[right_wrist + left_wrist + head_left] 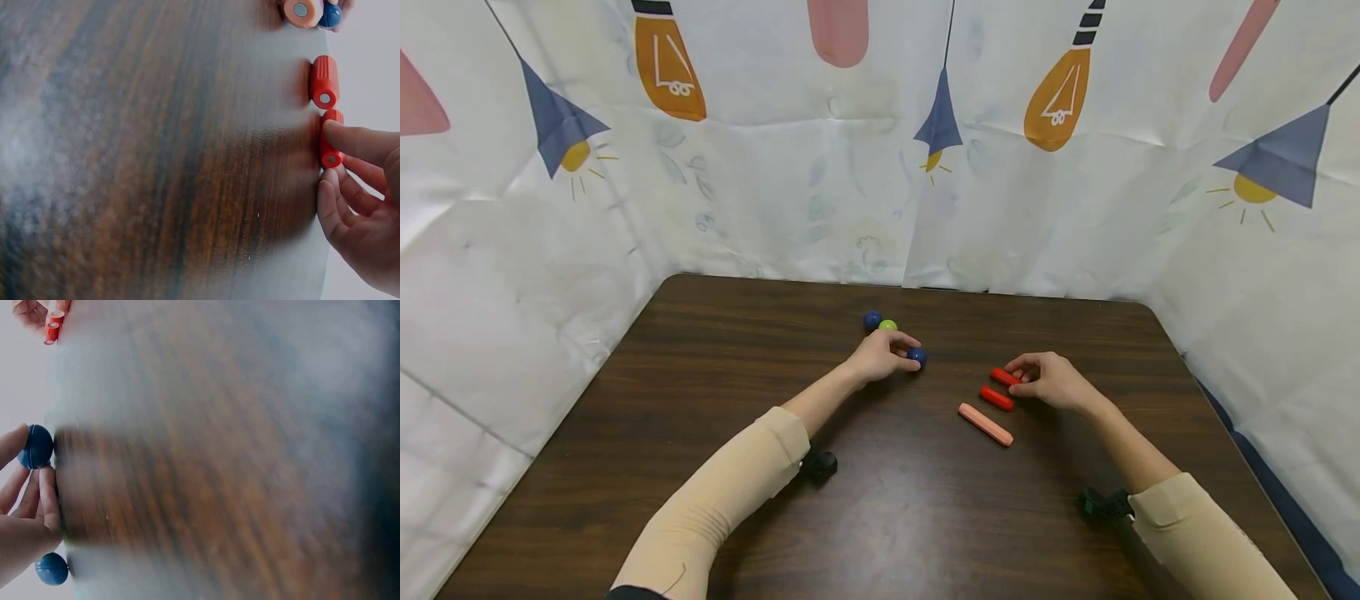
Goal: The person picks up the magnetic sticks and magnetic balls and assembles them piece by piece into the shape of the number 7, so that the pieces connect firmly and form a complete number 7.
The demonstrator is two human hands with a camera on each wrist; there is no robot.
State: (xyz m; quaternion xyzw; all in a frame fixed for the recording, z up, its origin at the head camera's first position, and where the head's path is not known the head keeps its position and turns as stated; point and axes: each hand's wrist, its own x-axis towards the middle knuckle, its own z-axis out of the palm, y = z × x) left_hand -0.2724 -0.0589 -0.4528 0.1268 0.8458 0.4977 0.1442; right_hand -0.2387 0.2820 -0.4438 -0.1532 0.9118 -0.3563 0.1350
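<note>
My left hand (883, 357) pinches a blue ball (917, 357) between thumb and fingers, at the table surface. Just behind that hand lie a second blue ball (872, 320) and a lime-green ball (887, 325), the green one partly hidden. On the right, my right hand (1052, 381) holds a short red rod (331, 140) between thumb and fingertips, low on the table. Beside it lies another short red rod (996, 397), with a grey disc in its end in the right wrist view. A longer peach rod (986, 424) lies nearer to me.
The dark wood-grain table (880, 533) has rounded far corners. A white printed curtain (760, 200) hangs behind it and along both sides. Dark devices sit at the left wrist (818, 464) and right wrist (1105, 504), close over the tabletop.
</note>
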